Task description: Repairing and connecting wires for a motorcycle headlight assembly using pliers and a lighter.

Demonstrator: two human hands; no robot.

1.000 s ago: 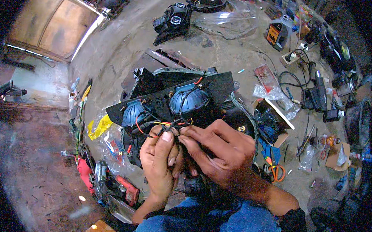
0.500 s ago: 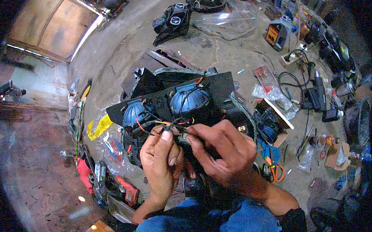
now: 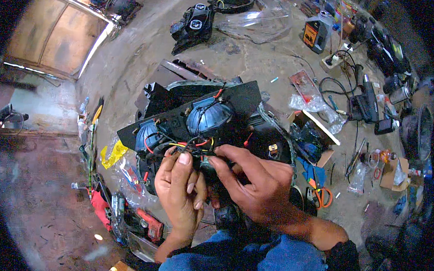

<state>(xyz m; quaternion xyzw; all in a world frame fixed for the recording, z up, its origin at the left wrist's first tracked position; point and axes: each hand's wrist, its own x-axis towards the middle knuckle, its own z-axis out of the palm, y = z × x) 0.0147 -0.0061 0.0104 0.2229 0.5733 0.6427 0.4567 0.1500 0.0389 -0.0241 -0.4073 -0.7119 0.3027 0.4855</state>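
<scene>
**Grip narrow: left hand pinching the wires, right hand just beside**

From where I stand, the left thumb and finger have the wires nipped between them. The right thumb and forefinger stand close together at the same strands; I can't tell whether they are clamped on one. The wires lie in front of the tilted black panel, below its two blue bowls, with red and yellow strands showing.

A second ago the fingertips nearly met; now they've drawn a little apart. To my eye, that leaves more wiring exposed between them, so it's fine fingertip work. Scissors lie on the floor to the right, untouched.
</scene>
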